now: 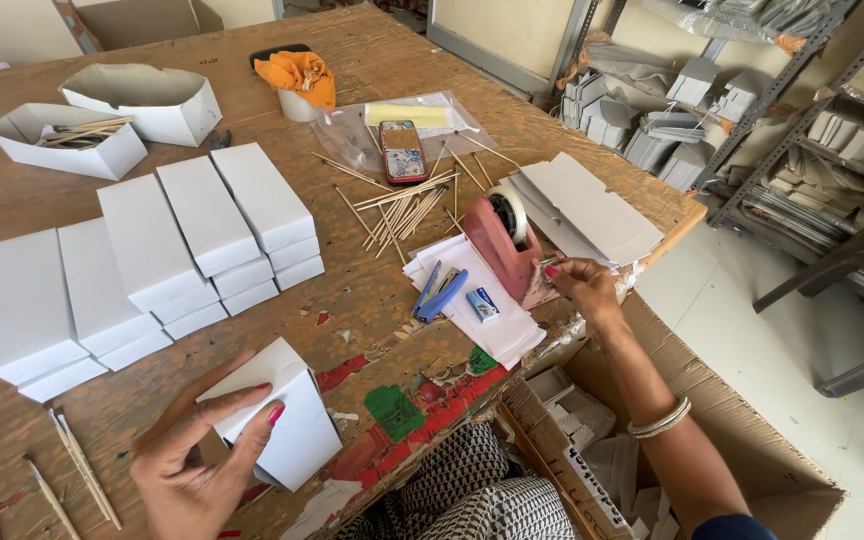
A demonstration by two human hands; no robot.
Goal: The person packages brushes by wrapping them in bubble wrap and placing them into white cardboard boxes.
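My left hand [200, 450] grips a small white cardboard box [287, 415] at the table's near edge, thumb on its top face. My right hand [584, 287] reaches to the cutter end of a red tape dispenser [497, 245] and pinches the clear tape there. The dispenser stands on white paper sheets [482, 320] beside a blue stapler [440, 293] and a small blue staple packet [483, 304]. Stacks of closed white boxes [152, 265] fill the table's left half.
Thin wooden sticks [402, 205] lie scattered mid-table, more at the near left [82, 465]. A phone [402, 151] lies on a plastic sleeve. Two open white boxes [102, 125] sit far left. Flat white blanks [592, 205] lie right. A cardboard carton [652, 440] stands below the table edge.
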